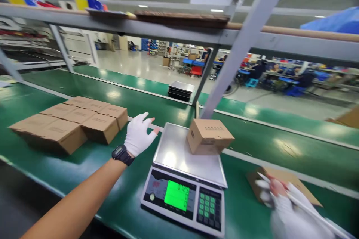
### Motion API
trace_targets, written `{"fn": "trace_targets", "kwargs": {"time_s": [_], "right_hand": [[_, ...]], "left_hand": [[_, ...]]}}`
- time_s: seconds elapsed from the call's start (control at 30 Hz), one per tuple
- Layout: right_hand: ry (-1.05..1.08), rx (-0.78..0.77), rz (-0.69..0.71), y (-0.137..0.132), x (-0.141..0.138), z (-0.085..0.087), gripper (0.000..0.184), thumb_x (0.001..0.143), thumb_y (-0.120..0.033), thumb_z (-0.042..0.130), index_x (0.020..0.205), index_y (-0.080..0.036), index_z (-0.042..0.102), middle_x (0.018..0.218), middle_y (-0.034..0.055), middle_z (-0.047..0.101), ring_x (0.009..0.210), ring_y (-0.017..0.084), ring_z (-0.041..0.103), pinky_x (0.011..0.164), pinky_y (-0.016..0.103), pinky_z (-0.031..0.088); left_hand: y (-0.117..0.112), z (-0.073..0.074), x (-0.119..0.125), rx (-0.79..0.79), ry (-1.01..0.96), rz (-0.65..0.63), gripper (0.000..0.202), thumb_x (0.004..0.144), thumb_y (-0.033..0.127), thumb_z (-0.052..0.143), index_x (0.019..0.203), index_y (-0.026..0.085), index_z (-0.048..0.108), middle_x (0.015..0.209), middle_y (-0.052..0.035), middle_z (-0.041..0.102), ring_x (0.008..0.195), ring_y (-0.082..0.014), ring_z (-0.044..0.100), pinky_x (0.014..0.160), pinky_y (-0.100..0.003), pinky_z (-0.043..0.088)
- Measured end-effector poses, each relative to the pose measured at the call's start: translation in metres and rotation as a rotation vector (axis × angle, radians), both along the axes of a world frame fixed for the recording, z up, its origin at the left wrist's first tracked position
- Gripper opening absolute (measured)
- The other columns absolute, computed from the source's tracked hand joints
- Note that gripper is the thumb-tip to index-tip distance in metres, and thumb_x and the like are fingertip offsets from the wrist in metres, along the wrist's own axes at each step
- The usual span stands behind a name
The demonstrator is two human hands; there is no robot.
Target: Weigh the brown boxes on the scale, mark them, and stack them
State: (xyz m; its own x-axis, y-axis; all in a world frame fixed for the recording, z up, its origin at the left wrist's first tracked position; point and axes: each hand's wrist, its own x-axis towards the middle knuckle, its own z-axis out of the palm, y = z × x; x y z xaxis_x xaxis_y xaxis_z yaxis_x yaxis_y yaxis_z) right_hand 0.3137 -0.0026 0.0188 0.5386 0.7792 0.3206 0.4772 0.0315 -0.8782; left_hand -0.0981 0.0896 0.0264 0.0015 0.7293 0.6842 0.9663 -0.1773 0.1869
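My left hand (pixel 139 134), in a white glove with bare thumb and forefinger tips, hovers open between a block of boxes and a weighing scale (pixel 171 157). On the scale's metal plate, toward its right side, sits a closed cardboard box (pixel 210 138). The green display is lit, its digits too blurred to read. At the lower right, my gloved right hand (pixel 283 201) is closed around a thin white pen-like stick (pixel 308 211). It is at the near side of another cardboard box (pixel 294 183); whether it also grips that box I cannot tell.
Several closed cardboard boxes (pixel 75 119) stand together on the green bench (pixel 117 171) at left. A stack of dark flat trays (pixel 181 91) lies farther back. A slanted grey post (pixel 246 44) rises behind the scale, joining an overhead shelf beam (pixel 168 31). People work in the distance.
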Motion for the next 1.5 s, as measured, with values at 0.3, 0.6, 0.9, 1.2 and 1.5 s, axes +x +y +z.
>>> {"fn": "trace_targets", "kwargs": {"time_s": [0.3,0.6,0.9,1.2,1.5], "right_hand": [[0.041,0.236,0.369,-0.003,-0.068,0.043,0.022,0.094,-0.035,0.060,0.107,-0.018,0.065,0.084,0.0055,0.064,0.062,0.009,0.054,0.056,0.021,0.047],[-0.116,0.156,0.454,0.008,-0.049,0.043,0.023,0.092,-0.037,0.059,0.106,-0.019,0.063,0.087,0.0042,0.064,0.070,0.009,0.059,0.064,0.017,0.050],[-0.239,-0.120,1.025,0.081,-0.130,0.097,0.032,0.093,-0.046,0.054,0.087,-0.016,0.064,0.086,0.0021,0.061,0.081,0.012,0.055,0.073,0.026,0.042],[-0.449,-0.217,0.832,0.108,-0.162,0.098,0.035,0.095,-0.041,0.046,0.079,-0.015,0.062,0.082,0.0011,0.063,0.081,0.015,0.056,0.078,0.028,0.039],[-0.450,-0.237,0.808,0.110,-0.164,0.098,0.033,0.095,-0.038,0.046,0.076,-0.015,0.061,0.081,0.0016,0.063,0.080,0.016,0.056,0.078,0.028,0.038]], "left_hand": [[0.036,0.033,0.156,-0.454,-0.448,-0.526,0.108,0.059,0.060,0.076,0.147,0.010,0.039,0.139,-0.0134,0.037,0.128,-0.0243,0.042,0.113,-0.035,0.035],[-0.027,0.027,0.066,-0.366,-0.508,-0.529,0.094,0.065,0.049,0.081,0.140,0.018,0.034,0.139,-0.0112,0.038,0.129,-0.0228,0.041,0.113,-0.042,0.036],[-0.048,0.009,0.048,-0.583,-1.110,-0.678,0.092,0.083,0.052,0.071,0.151,0.018,0.020,0.152,-0.0098,0.033,0.139,-0.0172,0.036,0.118,-0.031,0.031],[-0.048,0.012,0.052,-0.537,-1.100,-0.701,0.090,0.082,0.049,0.072,0.150,0.015,0.025,0.149,-0.0108,0.037,0.135,-0.0142,0.041,0.113,-0.022,0.037],[-0.049,0.013,0.054,-0.538,-1.140,-0.736,0.086,0.084,0.043,0.071,0.150,0.013,0.023,0.150,-0.0105,0.035,0.136,-0.0120,0.040,0.111,-0.017,0.038]]}}
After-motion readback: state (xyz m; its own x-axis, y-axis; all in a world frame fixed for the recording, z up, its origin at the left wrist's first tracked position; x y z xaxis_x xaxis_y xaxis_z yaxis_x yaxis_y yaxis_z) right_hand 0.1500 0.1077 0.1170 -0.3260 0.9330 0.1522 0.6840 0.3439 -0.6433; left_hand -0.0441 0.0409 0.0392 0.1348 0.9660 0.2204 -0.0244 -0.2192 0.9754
